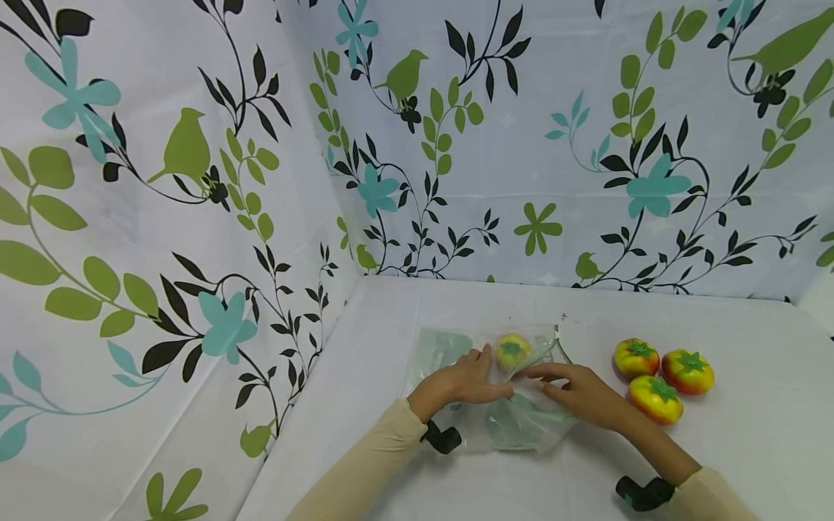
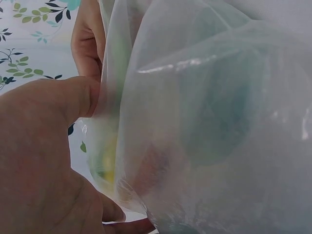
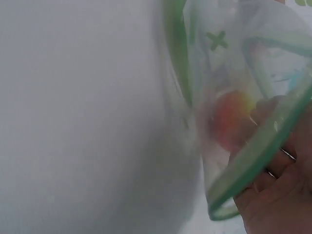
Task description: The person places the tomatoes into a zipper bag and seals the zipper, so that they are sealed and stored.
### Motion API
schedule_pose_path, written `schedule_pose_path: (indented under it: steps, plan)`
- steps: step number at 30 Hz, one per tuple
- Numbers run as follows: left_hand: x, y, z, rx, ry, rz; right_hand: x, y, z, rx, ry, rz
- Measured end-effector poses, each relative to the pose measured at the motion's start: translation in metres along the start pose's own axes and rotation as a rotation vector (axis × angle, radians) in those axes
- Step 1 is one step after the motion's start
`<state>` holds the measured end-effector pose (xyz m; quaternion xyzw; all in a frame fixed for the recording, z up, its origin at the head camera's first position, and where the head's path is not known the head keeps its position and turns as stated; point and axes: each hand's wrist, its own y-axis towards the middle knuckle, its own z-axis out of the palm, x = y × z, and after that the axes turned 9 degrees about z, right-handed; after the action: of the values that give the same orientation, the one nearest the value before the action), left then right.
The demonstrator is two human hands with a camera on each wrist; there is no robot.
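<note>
A translucent plastic bag (image 1: 531,423) with a green band along its mouth lies on the white table. Through its film shows a yellow-red toy tomato with a green leafy top (image 1: 512,351); the right wrist view also shows a blurred toy tomato (image 3: 231,119) behind the film. My left hand (image 1: 464,378) rests against the bag, its thumb and fingers spread apart, touching the film. On the other side, my right hand (image 1: 580,391) has curled fingers at the bag's mouth, with the green band (image 3: 263,153) crossing in front of them. Film partly hides the fingertips.
Three more toy tomatoes (image 1: 654,398) sit close together on the table (image 1: 749,449), right of my right hand. A patterned cloth (image 1: 554,166) with leaves and birds hangs behind the table and along its left side.
</note>
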<state>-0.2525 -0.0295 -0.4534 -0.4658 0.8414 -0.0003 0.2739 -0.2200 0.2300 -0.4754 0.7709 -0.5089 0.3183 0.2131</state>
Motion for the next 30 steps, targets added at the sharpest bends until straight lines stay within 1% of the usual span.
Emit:
schedule_pose_path:
  steps: [3,7,11,14,16,19,22,26,30]
  plan:
    - [-0.001,-0.001,0.0,-0.007,0.001,-0.011,0.0,-0.006,-0.012,-0.021,-0.018,0.023]
    - [-0.001,-0.002,-0.001,-0.021,-0.008,0.002,0.0,-0.015,-0.032,-0.074,-0.044,0.048]
    - [-0.001,-0.003,-0.001,-0.023,-0.021,0.012,0.0,-0.026,-0.059,-0.128,-0.084,0.063]
    - [-0.001,-0.003,0.0,-0.019,-0.03,0.012,-0.005,-0.034,-0.083,-0.168,-0.11,0.082]
    - [-0.001,-0.003,0.0,-0.018,-0.036,0.013,-0.01,-0.04,-0.099,-0.19,-0.122,0.108]
    - [-0.002,-0.003,-0.001,-0.016,-0.03,0.011,-0.019,-0.048,-0.121,-0.197,-0.142,0.134]
    - [-0.002,-0.003,-0.001,-0.014,-0.02,0.009,-0.029,-0.054,-0.14,-0.208,-0.169,0.151]
    - [-0.002,-0.003,-0.002,-0.018,-0.027,0.008,-0.042,-0.059,-0.156,-0.217,-0.188,0.178]
    - [-0.003,-0.003,-0.002,-0.012,-0.037,0.011,-0.056,-0.066,-0.164,-0.216,-0.192,0.216]
